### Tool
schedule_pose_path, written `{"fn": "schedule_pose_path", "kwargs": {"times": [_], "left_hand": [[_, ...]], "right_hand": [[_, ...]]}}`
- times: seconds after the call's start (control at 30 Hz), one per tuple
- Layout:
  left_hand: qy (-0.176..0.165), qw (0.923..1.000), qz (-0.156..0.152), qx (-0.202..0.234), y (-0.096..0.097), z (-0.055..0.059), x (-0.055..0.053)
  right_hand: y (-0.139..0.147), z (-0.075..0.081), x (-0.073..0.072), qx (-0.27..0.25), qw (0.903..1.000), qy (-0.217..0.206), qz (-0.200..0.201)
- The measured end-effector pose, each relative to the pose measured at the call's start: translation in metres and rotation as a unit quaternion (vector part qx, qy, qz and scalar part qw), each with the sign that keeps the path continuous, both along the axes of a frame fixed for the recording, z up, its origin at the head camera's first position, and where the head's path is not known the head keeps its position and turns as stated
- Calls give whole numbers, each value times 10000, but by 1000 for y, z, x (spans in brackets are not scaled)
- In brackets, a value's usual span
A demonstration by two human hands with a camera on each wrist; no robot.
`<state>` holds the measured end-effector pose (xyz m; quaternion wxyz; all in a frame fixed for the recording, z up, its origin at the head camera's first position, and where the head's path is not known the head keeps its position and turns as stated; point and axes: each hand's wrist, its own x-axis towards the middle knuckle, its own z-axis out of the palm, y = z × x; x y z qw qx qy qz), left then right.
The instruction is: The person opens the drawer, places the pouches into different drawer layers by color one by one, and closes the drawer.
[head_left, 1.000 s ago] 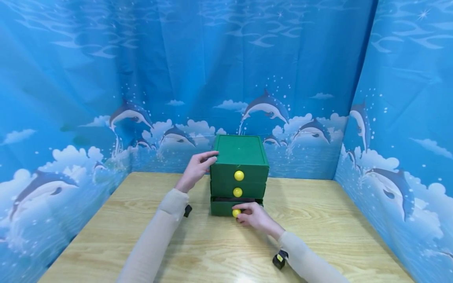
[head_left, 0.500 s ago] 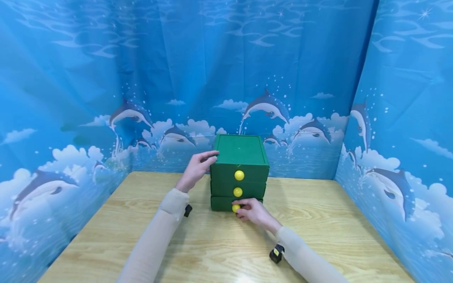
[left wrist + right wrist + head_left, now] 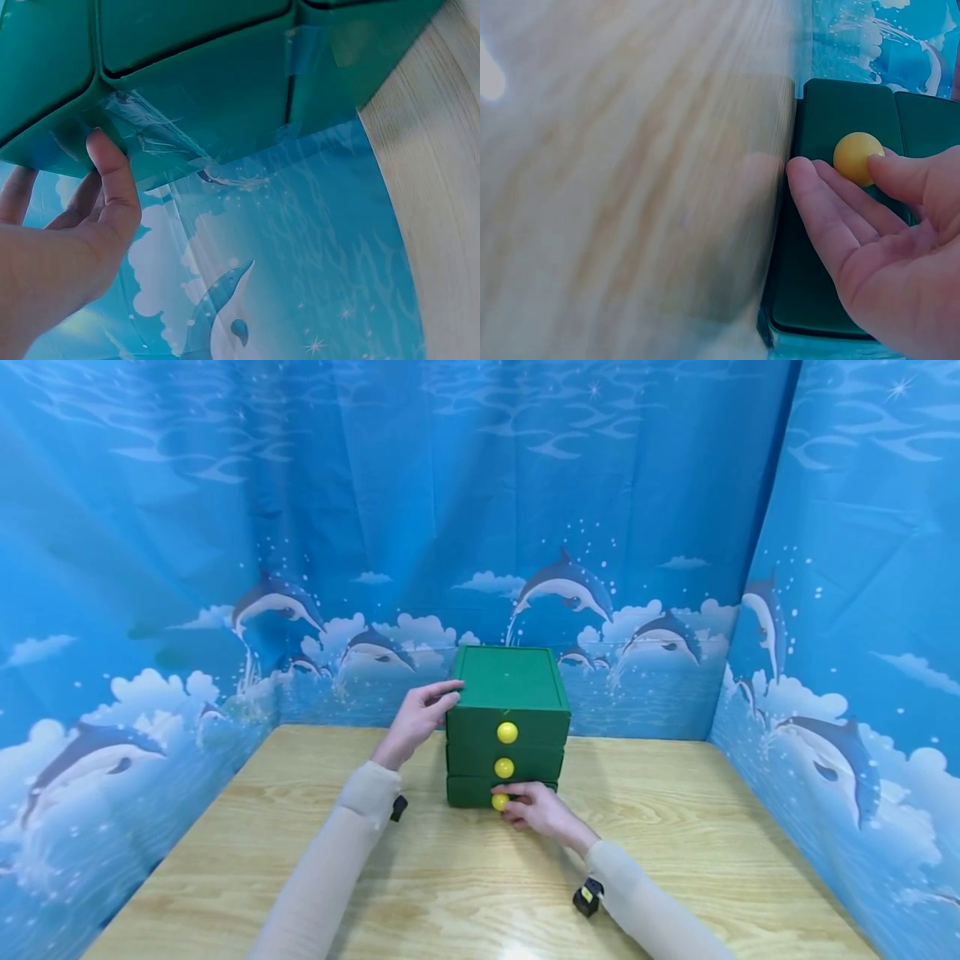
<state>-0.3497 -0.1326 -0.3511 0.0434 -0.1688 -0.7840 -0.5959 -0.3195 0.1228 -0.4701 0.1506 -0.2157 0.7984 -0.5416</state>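
A green cabinet (image 3: 512,680) of three stacked drawers stands on the table, a round yellow knob on each front. The bottom drawer (image 3: 467,792) sits flush under the middle drawer (image 3: 467,762). At its yellow knob (image 3: 855,157), the right hand (image 3: 536,808) pinches with the thumb on one side and fingers on the other. The left hand (image 3: 417,718) rests on the cabinet's upper left edge, fingers extended. In the left wrist view its thumb (image 3: 112,176) touches the cabinet's side, which has clear tape across it.
The wooden table (image 3: 450,893) runs under both forearms. A blue dolphin-print curtain (image 3: 420,527) hangs behind and along both sides, close at the cabinet's back. Small black devices are strapped at the left wrist (image 3: 398,808) and right wrist (image 3: 588,897).
The right hand has pushed the bottom drawer inward by its knob, and the dark gap above it has gone. Over the last half second little moves. The left hand stays in place.
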Motion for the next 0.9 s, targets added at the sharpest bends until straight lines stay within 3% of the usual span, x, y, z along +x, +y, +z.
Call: {"fn": "schedule_pose_path", "kwargs": {"times": [0.27,0.63,0.9], "left_hand": [[264,9995,157,69,4,-6,1],[508,9962,713,-35,9,-26,11],[521,9958,453,-603,10,-45,23]], "right_hand": [[11,8,2,90,9999,-8,80],[39,32,1,419,9953,673,-564],[61,47,-1,641,9882,586,-1262]]}}
